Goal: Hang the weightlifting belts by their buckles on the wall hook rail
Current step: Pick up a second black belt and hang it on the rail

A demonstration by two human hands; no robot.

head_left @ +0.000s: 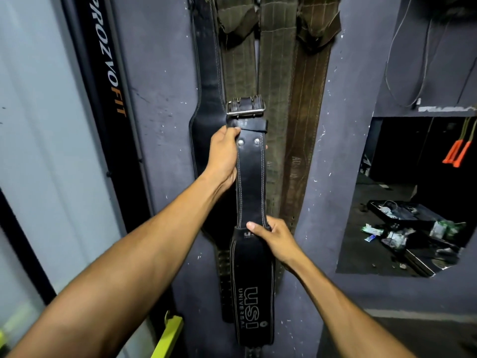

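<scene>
I hold a black leather weightlifting belt (251, 187) upright in front of the grey wall, its metal buckle (245, 109) at the top. My left hand (224, 156) grips the narrow strap just below the buckle, fingers curled round its left edge. My right hand (273, 235) pinches the belt lower down, where it widens into the padded part printed "USI UNIVERSAL". Behind it, a black belt (207, 71) and brown belts (277, 73) hang down the wall. The hook rail is out of view above the top edge.
A black "PROZVOFIT" machine upright (108, 81) stands at the left. At the right a wall opening (413, 192) shows a dark room with clutter on the floor and orange-handled ropes (456, 151). A yellow-green frame part (169, 334) sits low at the left.
</scene>
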